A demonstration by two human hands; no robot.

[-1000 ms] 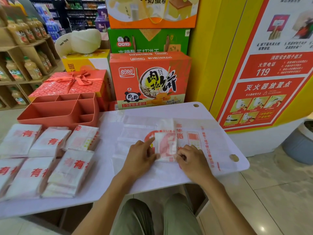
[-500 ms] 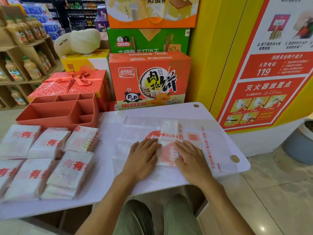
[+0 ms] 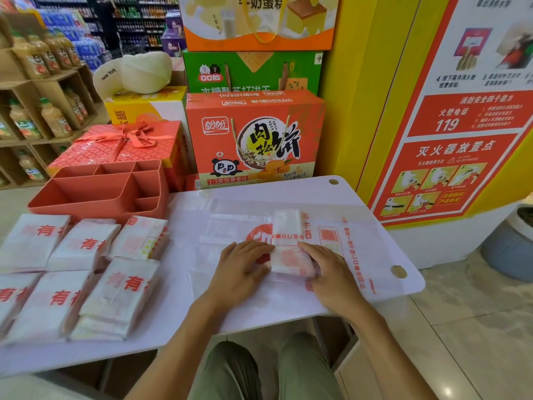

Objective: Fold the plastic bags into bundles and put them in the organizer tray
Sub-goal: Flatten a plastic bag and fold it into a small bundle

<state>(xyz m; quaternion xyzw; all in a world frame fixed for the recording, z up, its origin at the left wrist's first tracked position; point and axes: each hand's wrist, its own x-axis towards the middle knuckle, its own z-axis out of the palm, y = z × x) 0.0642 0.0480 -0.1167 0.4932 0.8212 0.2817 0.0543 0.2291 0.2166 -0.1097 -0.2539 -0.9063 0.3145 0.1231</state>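
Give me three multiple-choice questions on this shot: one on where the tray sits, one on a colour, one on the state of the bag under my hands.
1. Where is the organizer tray? A: at left, behind the folded bundles. B: on the lap. C: on the floor at right.
2. What colour is the bundles' print? A: blue. B: red. C: green.
3. How is the bag between the left hand and right hand? A: crumpled into a ball. B: a narrow strip, near end folded up. C: inside the tray.
Key: 1 A, it stands just past the bundles; 2 B, red characters show; 3 B, the strip runs away from the folded end.
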